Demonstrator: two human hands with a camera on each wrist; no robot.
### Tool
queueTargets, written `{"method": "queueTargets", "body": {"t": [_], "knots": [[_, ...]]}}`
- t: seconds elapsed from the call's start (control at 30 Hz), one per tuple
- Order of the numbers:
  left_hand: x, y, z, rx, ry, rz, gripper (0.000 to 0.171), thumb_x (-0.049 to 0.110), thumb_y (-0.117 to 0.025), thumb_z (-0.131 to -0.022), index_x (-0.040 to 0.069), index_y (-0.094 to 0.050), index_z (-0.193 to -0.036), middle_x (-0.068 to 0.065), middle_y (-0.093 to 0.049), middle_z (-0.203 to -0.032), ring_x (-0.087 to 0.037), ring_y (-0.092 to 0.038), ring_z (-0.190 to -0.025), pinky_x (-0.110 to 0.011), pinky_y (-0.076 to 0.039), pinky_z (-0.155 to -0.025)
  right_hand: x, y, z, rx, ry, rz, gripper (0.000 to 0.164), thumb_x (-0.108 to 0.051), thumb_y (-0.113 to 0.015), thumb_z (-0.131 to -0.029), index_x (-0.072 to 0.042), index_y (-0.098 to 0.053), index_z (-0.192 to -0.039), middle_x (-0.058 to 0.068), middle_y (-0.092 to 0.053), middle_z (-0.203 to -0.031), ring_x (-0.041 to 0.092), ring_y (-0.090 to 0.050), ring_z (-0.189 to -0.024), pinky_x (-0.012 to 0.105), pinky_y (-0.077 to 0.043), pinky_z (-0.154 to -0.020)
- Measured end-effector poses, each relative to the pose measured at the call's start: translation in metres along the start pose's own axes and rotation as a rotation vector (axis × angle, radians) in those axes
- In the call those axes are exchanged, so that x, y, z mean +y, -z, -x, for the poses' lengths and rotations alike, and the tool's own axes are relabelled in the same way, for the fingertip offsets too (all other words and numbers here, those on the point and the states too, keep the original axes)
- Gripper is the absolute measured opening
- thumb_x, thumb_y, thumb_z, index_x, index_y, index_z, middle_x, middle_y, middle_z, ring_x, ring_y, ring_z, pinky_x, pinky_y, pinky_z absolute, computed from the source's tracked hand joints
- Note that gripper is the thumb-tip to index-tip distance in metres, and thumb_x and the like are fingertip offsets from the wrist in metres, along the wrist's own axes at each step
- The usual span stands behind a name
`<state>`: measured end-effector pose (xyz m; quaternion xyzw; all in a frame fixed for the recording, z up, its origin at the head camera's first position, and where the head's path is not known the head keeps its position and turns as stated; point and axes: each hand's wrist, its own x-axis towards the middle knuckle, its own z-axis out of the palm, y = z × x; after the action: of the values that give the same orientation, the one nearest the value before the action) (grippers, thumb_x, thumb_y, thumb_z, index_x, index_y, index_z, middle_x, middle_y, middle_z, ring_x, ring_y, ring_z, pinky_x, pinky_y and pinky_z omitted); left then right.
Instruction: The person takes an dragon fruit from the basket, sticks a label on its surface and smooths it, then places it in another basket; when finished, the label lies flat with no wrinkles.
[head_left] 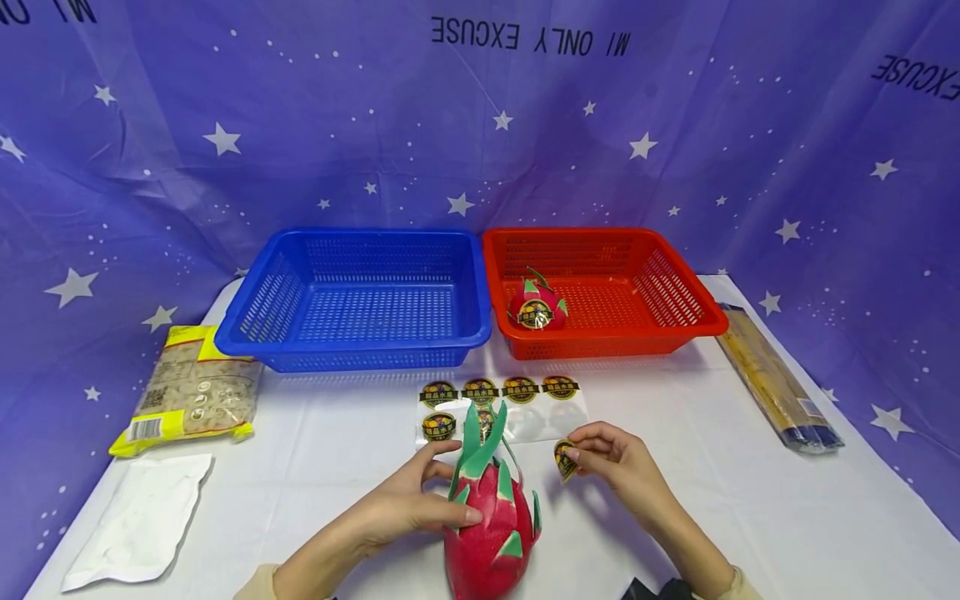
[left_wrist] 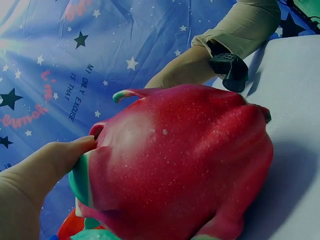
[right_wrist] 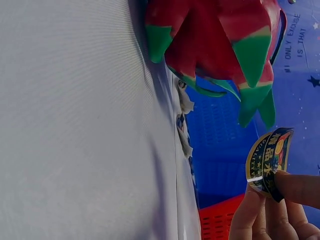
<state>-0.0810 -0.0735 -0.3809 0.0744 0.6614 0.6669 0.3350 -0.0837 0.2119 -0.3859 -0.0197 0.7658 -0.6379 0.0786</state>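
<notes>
A dragon fruit [head_left: 489,533], red with green leaf tips, lies at the front middle of the white table. My left hand [head_left: 408,504] grips it from its left side, the thumb on top; in the left wrist view the dragon fruit [left_wrist: 175,160] fills most of the picture. To the right of it, my right hand [head_left: 618,467] pinches a round black-and-gold sticker [head_left: 566,460] between thumb and fingers. The right wrist view shows this sticker [right_wrist: 270,162] bent and apart from the fruit. Behind the fruit lies a sticker sheet [head_left: 536,421] with several labels, partly covered by the leaves.
At the back stand a blue basket [head_left: 352,354] and a red basket [head_left: 600,346]. Another dragon fruit [head_left: 551,298] bearing a label sits in the red one. A yellow-edged food bag [head_left: 198,387] and a white packet [head_left: 142,521] lie left; a long brown package [head_left: 776,375] lies right.
</notes>
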Motion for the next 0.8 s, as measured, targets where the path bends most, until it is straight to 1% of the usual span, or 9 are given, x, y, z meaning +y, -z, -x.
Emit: {"method": "queueTargets", "body": {"t": [0.13,0.27,0.5,0.63,0.8], "knots": [[0.0,0.0,-0.003,0.02,-0.016,-0.002,0.087,0.016,-0.077,-0.069,0.011,-0.024,-0.138,-0.016,-0.05,-0.116,-0.018,-0.063,-0.08,-0.035,-0.053,-0.072,0.0,0.001,0.0,0.002,0.006,0.002,0.027,-0.007,-0.063,-0.082,0.009,-0.053,-0.103,-0.008,-0.067,-0.082,0.008,-0.064,-0.071,0.031,-0.053,-0.069],[0.0,0.0,-0.005,0.069,-0.028,-0.015,0.085,0.017,-0.077,-0.07,0.012,-0.026,-0.139,-0.016,-0.049,-0.12,-0.018,-0.063,-0.084,-0.036,-0.053,-0.074,0.0,0.002,0.0,0.001,0.013,-0.004,0.029,-0.009,-0.064,-0.082,0.009,-0.053,-0.103,-0.008,-0.067,-0.082,0.008,-0.064,-0.071,0.032,-0.054,-0.068],[0.002,0.002,-0.011,0.177,-0.051,-0.033,0.081,0.019,-0.077,-0.07,0.01,-0.033,-0.137,-0.014,-0.049,-0.123,-0.018,-0.058,-0.097,-0.036,-0.052,-0.081,-0.003,0.002,0.0,0.007,-0.005,-0.014,0.028,-0.01,-0.064,-0.082,0.007,-0.054,-0.103,-0.008,-0.067,-0.083,0.009,-0.064,-0.069,0.029,-0.054,-0.068],[0.003,0.005,-0.018,0.237,-0.055,-0.019,0.075,0.022,-0.078,-0.069,0.014,-0.04,-0.133,-0.013,-0.05,-0.12,-0.019,-0.057,-0.099,-0.037,-0.052,-0.08,-0.006,0.001,0.001,-0.001,-0.002,-0.023,0.03,-0.011,-0.065,-0.082,0.007,-0.054,-0.103,-0.007,-0.067,-0.083,0.009,-0.063,-0.067,0.028,-0.054,-0.067],[0.008,0.007,-0.026,0.329,-0.065,-0.01,0.073,0.02,-0.078,-0.068,0.015,-0.043,-0.131,-0.01,-0.056,-0.114,-0.017,-0.057,-0.094,-0.036,-0.052,-0.076,-0.013,-0.001,0.002,-0.024,0.011,-0.039,0.028,-0.01,-0.065,-0.081,0.006,-0.054,-0.102,-0.007,-0.067,-0.084,0.009,-0.063,-0.067,0.029,-0.054,-0.066]]}}
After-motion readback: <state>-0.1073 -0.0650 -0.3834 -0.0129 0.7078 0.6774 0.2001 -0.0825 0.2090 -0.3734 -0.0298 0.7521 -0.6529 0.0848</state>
